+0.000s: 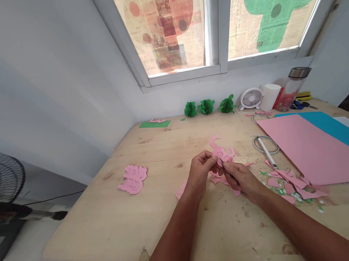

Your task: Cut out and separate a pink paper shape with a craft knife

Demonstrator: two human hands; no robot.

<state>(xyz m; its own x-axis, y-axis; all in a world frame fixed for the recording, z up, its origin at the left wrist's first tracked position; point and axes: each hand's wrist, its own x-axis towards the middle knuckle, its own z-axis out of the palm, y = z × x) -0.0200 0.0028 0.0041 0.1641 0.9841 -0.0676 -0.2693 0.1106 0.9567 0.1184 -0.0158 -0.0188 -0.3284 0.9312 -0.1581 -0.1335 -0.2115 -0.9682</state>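
Observation:
My left hand (204, 166) is closed, pinching a curvy pink paper cut-out (218, 147) between thumb and fingers. In my right hand (239, 177) is a slim dark pen-like cutting tool (232, 178), its tip at the paper close to my left fingertips. The two hands nearly touch. Its exact kind is partly hidden by my fingers. Below and beside the hands lie more pink paper pieces (218, 178), and another pink piece (180, 189) is partly covered by my left forearm. A stack of wavy pink cut-outs (133, 179) rests apart on the left.
Pink and green scraps (291, 184) litter the right side, beside a white pen (266, 153) and a large pink sheet (312, 146). Green paper figures (206, 106), a small white fan (251, 98) and a glass bottle (292, 89) line the wall. Green paper (154, 124) lies back left.

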